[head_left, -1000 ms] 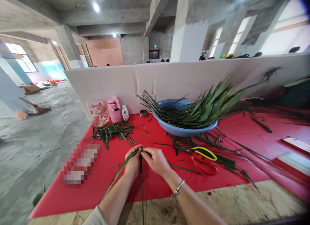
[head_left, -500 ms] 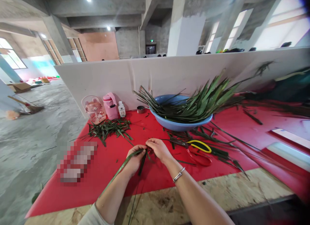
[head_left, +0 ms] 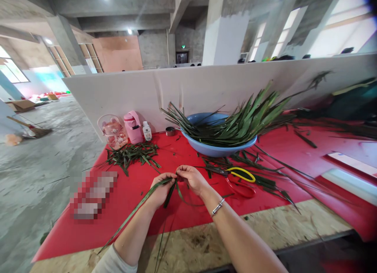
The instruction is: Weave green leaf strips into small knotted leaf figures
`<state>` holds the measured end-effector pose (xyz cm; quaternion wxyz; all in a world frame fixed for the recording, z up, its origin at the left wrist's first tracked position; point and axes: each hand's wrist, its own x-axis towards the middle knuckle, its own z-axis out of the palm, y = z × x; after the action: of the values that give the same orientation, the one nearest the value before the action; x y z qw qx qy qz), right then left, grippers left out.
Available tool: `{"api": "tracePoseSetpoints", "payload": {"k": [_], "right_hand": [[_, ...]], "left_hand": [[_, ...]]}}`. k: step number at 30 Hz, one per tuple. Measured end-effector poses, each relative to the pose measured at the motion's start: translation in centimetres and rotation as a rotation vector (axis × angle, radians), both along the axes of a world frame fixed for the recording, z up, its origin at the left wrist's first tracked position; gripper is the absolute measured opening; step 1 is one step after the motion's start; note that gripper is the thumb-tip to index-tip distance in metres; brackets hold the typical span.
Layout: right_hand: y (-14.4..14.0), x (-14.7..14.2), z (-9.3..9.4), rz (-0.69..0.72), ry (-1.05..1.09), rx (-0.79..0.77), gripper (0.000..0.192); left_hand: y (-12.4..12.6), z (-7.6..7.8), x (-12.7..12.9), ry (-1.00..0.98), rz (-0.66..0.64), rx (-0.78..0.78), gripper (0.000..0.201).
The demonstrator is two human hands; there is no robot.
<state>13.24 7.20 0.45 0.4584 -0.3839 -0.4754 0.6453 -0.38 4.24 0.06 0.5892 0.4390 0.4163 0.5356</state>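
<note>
Head view: left hand (head_left: 161, 188) and right hand (head_left: 193, 179) meet just in front of the blue basin (head_left: 216, 149), fingers pinching one leaf strip (head_left: 138, 206) (taut for folding, probably); scissors (head_left: 240, 181) lie right of it.

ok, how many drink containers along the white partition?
3, in a row at the red table's far left: clear bear-shaped jug, pink flask to its right, then a small white bottle. Leaves could hide others.
</note>
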Motion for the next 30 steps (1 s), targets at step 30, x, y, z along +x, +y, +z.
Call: {"api": "tracePoseSetpoints", "payload": {"k": [30], "right_hand": [[-0.1,0.2,0.3,-0.006,0.130,-0.260,0.007]], "left_hand": [[0.2,-0.5,-0.6,0.246,-0.045,0.068,0.018]]}}
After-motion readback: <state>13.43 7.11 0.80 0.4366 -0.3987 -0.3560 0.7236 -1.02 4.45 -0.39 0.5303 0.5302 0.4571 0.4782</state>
